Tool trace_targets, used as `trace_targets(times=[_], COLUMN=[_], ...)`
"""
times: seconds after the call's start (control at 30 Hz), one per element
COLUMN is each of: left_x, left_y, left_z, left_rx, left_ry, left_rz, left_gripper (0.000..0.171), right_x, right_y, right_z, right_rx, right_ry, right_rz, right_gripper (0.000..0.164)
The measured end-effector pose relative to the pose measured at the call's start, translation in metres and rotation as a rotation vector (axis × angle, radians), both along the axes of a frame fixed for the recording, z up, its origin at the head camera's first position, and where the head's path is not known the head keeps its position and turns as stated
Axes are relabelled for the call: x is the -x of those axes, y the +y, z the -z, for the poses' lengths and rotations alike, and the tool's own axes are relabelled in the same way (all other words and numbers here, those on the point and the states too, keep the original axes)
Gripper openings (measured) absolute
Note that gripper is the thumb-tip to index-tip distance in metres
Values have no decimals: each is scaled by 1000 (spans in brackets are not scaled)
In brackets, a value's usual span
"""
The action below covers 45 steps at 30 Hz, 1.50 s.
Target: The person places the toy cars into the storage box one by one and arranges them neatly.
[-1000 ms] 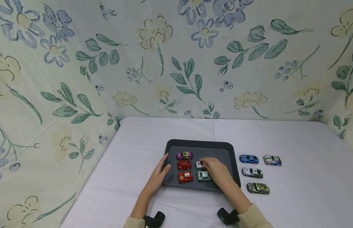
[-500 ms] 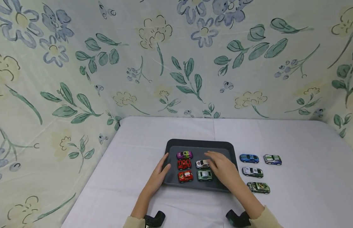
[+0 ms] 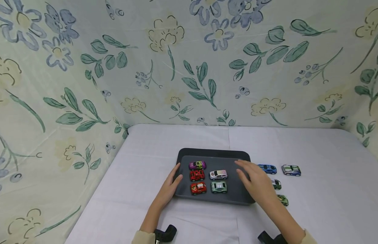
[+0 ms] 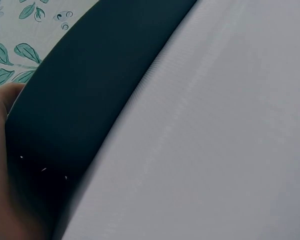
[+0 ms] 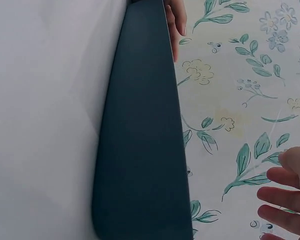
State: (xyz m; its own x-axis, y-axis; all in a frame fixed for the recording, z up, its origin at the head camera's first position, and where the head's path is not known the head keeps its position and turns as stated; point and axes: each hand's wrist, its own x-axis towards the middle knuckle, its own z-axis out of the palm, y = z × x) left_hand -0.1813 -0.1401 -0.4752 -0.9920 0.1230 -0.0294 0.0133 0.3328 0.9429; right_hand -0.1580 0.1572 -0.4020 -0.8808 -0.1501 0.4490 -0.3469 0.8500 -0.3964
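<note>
A dark grey tray [image 3: 207,200] lies on the white cloth in the head view, with several toy cars on it. At its left rim rests my left hand [image 3: 167,188], fingers straight and thumb spread. My right hand [image 3: 257,181] hovers over the tray's right edge, fingers loosely extended and nothing held. Left of it stands a white patterned toy car [image 3: 218,175], just above a pale green car [image 3: 219,187]. A purple car [image 3: 197,165] and two red ones, the upper red car [image 3: 197,175] and lower red car [image 3: 198,188], form the left column.
Right of the tray sit a blue car [image 3: 269,168], a white-and-green car [image 3: 291,170], a silver car [image 3: 276,184] and a camouflage car [image 3: 282,200], some partly covered by my right hand. A floral cloth [image 3: 189,67] hangs behind the table.
My right hand has let go of the white patterned car, leaving it on the tray, and has moved right to the tray's edge. The left hand stays in place.
</note>
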Motion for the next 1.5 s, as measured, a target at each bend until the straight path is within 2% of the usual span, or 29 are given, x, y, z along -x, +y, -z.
trace_targets(times=[0.3, 0.57, 0.63, 0.8, 0.87, 1.0, 1.1, 1.2, 1.27, 1.37, 1.5], left_x=[1, 1, -1, -12, -14, -7, -2, -2, -2, -2, -1], left_y=[0, -2, -2, 2, 3, -1, -3, -3, -3, -3, -3], left_z=[2, 2, -2, -24, -28, -11, 2, 4, 4, 3, 3], left_rx=[-8, -7, -13, -4, 1, -13, -16, -17, -19, -19, -14], left_ry=[6, -10, -20, -34, -32, -23, -6, 9, 14, 11, 14], left_rz=[8, 15, 23, 42, 43, 37, 27, 21, 21, 18, 16], left_gripper=[52, 52, 52, 57, 58, 54, 52, 52, 52, 52, 52], right_x=[-9, -9, -7, -3, -2, 2, 11, 22, 25, 23, 16], right_y=[19, 46, 54, 76, 84, 102, 121, 142, 151, 153, 145], right_z=[-1, 2, 4, 13, 17, 25, 42, 62, 69, 67, 55], right_rx=[-27, -23, -26, -39, -42, -30, 2, 22, 26, 35, 55], right_ry=[13, 73, 68, 56, 50, -28, -100, -139, -155, -173, -183], right_rz=[80, 81, 90, 128, 146, 179, 212, 253, 275, 277, 268], right_gripper=[37, 39, 39, 43, 45, 49, 53, 56, 57, 54, 50])
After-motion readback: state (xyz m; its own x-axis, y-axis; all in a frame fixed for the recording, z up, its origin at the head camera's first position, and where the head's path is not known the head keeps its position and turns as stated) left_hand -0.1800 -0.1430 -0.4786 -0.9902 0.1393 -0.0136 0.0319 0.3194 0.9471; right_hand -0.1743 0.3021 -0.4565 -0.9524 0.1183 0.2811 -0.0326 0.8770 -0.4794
